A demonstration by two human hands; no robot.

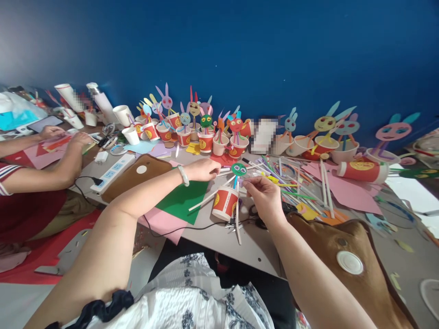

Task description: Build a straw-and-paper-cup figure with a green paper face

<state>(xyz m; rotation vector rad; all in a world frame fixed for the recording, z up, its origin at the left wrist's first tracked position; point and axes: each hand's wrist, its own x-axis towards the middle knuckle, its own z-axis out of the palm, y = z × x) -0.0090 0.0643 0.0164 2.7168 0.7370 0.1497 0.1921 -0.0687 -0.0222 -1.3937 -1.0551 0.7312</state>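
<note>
The right hand pinches a small purple piece beside a green face on a blue stem, just above a red-and-white paper cup; the left hand, fingers curled (a pale bangle circles its wrist), hangs near the face. Eared cup figures line the table's back before a blue wall, and a co-worker's hands are over pink paper

You're getting no readable text here. The paper cup before you is showing a yellow emblem and white print, too small to read.
</note>
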